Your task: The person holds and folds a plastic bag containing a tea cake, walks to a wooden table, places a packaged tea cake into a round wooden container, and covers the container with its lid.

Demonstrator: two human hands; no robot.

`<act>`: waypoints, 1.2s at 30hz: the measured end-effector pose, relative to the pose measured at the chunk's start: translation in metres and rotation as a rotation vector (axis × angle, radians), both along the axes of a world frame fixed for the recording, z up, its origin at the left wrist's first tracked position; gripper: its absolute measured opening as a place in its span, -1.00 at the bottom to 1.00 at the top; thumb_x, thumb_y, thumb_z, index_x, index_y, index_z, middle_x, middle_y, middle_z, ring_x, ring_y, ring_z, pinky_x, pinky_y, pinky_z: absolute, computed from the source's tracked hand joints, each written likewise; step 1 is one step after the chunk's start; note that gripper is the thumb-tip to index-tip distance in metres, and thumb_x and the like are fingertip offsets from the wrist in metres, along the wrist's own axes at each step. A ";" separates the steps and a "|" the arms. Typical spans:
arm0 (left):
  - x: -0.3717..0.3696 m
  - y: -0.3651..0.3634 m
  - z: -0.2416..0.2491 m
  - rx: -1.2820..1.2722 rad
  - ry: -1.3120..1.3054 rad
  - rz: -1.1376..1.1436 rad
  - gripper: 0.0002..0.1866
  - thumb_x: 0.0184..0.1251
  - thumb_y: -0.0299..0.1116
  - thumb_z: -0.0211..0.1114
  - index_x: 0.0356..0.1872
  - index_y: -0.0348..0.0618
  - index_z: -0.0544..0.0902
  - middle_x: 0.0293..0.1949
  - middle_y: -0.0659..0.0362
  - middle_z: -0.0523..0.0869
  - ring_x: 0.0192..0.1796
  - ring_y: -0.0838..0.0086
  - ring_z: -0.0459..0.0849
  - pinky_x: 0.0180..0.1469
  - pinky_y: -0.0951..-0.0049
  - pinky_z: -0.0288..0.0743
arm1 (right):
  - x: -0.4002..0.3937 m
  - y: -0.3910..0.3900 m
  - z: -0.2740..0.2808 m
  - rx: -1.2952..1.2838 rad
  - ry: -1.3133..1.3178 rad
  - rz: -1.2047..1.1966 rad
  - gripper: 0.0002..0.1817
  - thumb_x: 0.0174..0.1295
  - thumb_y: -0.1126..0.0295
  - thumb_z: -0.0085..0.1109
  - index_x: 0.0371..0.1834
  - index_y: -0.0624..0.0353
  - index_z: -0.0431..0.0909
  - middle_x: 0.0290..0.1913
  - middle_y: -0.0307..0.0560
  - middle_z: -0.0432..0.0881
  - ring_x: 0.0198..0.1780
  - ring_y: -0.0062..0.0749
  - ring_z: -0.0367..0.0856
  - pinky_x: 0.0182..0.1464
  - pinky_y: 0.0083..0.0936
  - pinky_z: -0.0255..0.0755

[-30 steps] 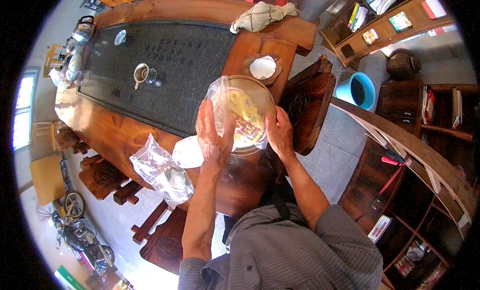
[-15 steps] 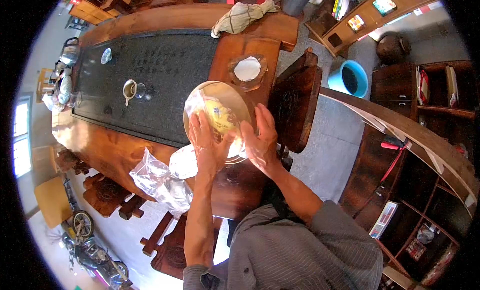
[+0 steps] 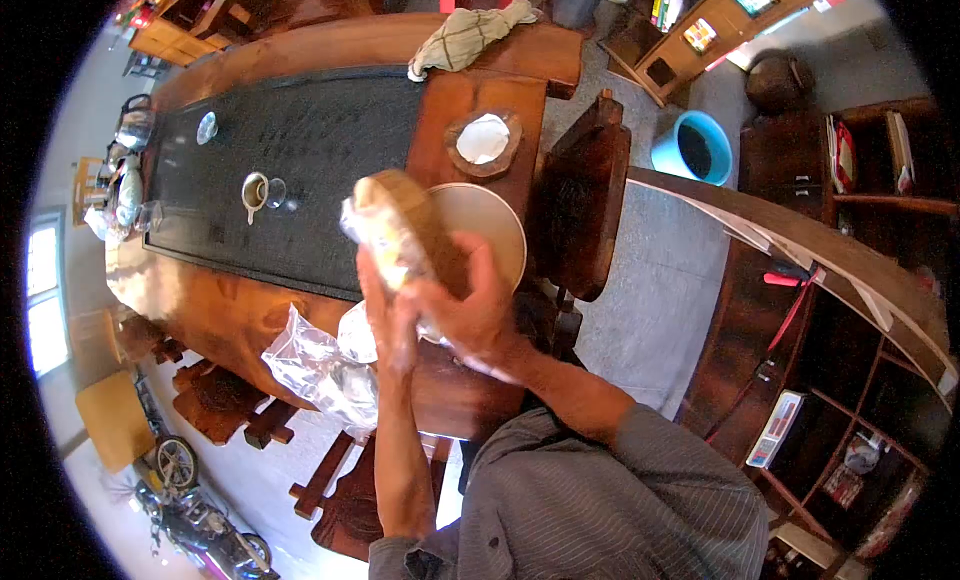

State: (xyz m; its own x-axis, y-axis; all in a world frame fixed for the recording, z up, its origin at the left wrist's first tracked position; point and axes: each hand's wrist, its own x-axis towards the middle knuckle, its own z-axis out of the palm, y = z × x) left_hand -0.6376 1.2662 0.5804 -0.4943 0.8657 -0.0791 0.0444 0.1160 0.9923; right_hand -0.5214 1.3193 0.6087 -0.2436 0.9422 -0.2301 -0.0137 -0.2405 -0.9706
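A round, flat, brown packet with a pale and yellow printed face (image 3: 395, 225), blurred by motion, is held tilted up on edge above the table's near right part. My left hand (image 3: 388, 315) is pressed against its lower left side, fingers pointing up. My right hand (image 3: 468, 298) grips its lower right edge, with the thumb across the front. Partly hidden behind the packet and my right hand is a round, shallow, cream-coloured tray or lid (image 3: 500, 230). Beside my left wrist lie a white crumpled wrapper (image 3: 357, 335) and a clear plastic bag (image 3: 315, 365).
On the wooden table (image 3: 280, 310) is a dark stone tray (image 3: 320, 160) with a strainer (image 3: 254, 192) and glass cups. A white dish (image 3: 483, 138) and a checked cloth (image 3: 470, 38) lie beyond. Wooden chairs (image 3: 580, 200) and a blue bucket (image 3: 692, 148) stand nearby.
The packet has gone from lying face up over the round tray to tilted on edge, shifted left. My right hand has moved left and closed on its edge, and more of the tray shows.
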 end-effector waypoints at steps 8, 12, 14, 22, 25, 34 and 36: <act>-0.007 -0.070 -0.007 0.163 -0.659 0.211 -0.10 0.42 0.25 0.11 0.51 -0.27 0.16 0.34 -0.08 0.39 0.33 0.08 0.44 0.37 0.13 0.34 | -0.012 -0.019 0.034 0.819 -0.059 0.031 -0.31 0.10 0.24 0.47 0.23 0.42 0.46 -0.01 0.39 0.66 -0.05 0.16 0.74 0.06 -0.17 0.61; 0.022 -0.047 -0.016 0.134 -0.970 0.226 -0.17 0.45 0.24 0.09 0.45 -0.27 0.25 0.27 -0.05 0.47 0.26 0.11 0.50 0.34 0.15 0.39 | 0.009 -0.015 0.021 0.904 -0.237 0.105 -0.33 0.06 0.24 0.49 0.18 0.44 0.50 0.07 0.40 0.63 0.04 0.23 0.69 0.14 -0.09 0.55; 0.042 -0.023 -0.023 0.093 -1.120 0.214 -0.20 0.46 0.23 0.08 0.43 -0.26 0.29 0.23 -0.04 0.52 0.23 0.12 0.53 0.32 0.16 0.42 | 0.016 -0.011 0.014 0.928 -0.364 0.122 -0.33 0.05 0.24 0.49 0.18 0.44 0.51 0.09 0.40 0.63 0.06 0.24 0.67 0.16 -0.08 0.54; 0.069 0.019 -0.039 0.122 -1.399 0.108 -0.27 0.47 0.23 0.11 0.37 -0.20 0.42 0.18 -0.03 0.61 0.18 0.21 0.61 0.32 0.20 0.45 | 0.037 0.002 0.009 0.636 -0.441 0.085 -0.45 0.17 0.43 0.37 0.23 0.42 0.50 0.04 0.15 0.69 0.02 -0.20 0.69 0.12 -0.35 0.55; 0.062 0.019 -0.041 0.200 -1.428 0.046 -0.24 0.45 0.24 0.12 0.39 -0.21 0.41 0.22 -0.03 0.60 0.21 0.21 0.60 0.34 0.20 0.46 | 0.040 0.007 0.011 0.475 -0.367 0.034 -0.48 0.22 0.47 0.32 0.25 0.41 0.50 0.03 -0.01 0.70 0.01 -0.40 0.66 0.10 -0.44 0.54; 0.037 0.010 -0.075 0.424 -1.377 -0.010 -0.25 0.47 0.19 -0.04 0.47 -0.17 0.32 0.39 -0.08 0.47 0.38 0.01 0.49 0.43 -0.06 0.36 | 0.045 0.027 0.037 0.277 -0.340 -0.149 -0.58 0.30 0.44 0.25 0.19 0.39 0.53 -0.03 -0.09 0.71 -0.08 -0.48 0.65 0.05 -0.52 0.53; 0.035 0.012 -0.078 0.439 -1.438 0.019 -0.27 0.50 0.17 -0.11 0.47 -0.17 0.32 0.41 -0.09 0.46 0.41 -0.01 0.46 0.44 -0.08 0.34 | 0.049 0.032 0.040 0.297 -0.361 -0.185 -0.58 0.30 0.44 0.25 0.19 0.39 0.53 -0.03 -0.09 0.71 -0.07 -0.49 0.65 0.05 -0.52 0.53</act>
State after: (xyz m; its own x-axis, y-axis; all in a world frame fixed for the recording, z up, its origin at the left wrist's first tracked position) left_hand -0.6029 1.2780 0.5021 -0.2337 0.9431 -0.2368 -0.9686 -0.2044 0.1417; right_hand -0.4724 1.3510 0.6487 -0.0207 0.9997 0.0157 0.3198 0.0215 -0.9473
